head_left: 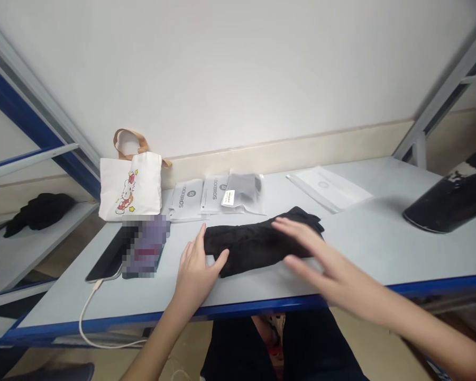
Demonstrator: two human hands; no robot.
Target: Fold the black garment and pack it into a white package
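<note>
A black cloth bundle [252, 246], folded into a long strip, lies on the pale desk in front of me. Beside its left end rests my left hand [198, 267], thumb and fingers apart, with the thumb reaching to the cloth's near edge. My right hand [315, 254] is over the right part of the cloth, fingers stretched out and slightly blurred. Whether the right fingertips press on the cloth I cannot tell. The bundle's right end is bunched and partly hidden behind that hand.
Behind the cloth lie clear packets [188, 200], one holding a dark item [246, 190], and a flat white packet [329, 188]. At left are a tote bag [130, 188], a tablet-like device [111, 254] on a white cable [83, 312], and a pixelated item [146, 246]. A dark cylinder [448, 196] leans right.
</note>
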